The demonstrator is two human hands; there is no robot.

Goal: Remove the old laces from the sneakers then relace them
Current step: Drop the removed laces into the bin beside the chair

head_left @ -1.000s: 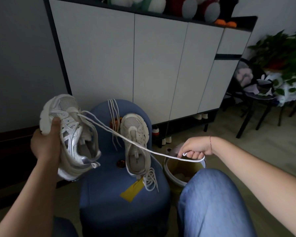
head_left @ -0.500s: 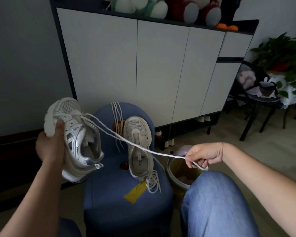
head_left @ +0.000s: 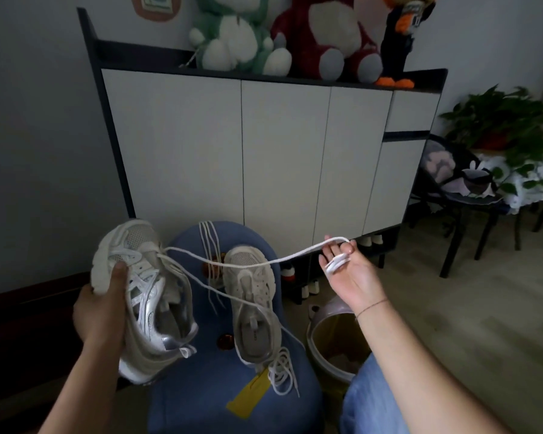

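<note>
Left grip: the held sneaker [head_left: 145, 296] is clasped at its forefoot by the left hand [head_left: 101, 311], thumb pressed on the upper.
Right grip: the lace [head_left: 298, 252] is wound round the fingers of the right hand [head_left: 348, 274], palm up.
Lace: stretched from the held sneaker's eyelets rightward.
Axis: toe raised away, heel lowered.
Writing: the insole mark of the second sneaker [head_left: 253, 308], laid on the stool [head_left: 201, 402], cannot be read.

My left grip [head_left: 102, 308] at 8 o'clock holds a sneaker [head_left: 145, 296]; its lace [head_left: 264, 262] runs to my right grip [head_left: 348, 270] at 4 o'clock, wound round it.
</note>
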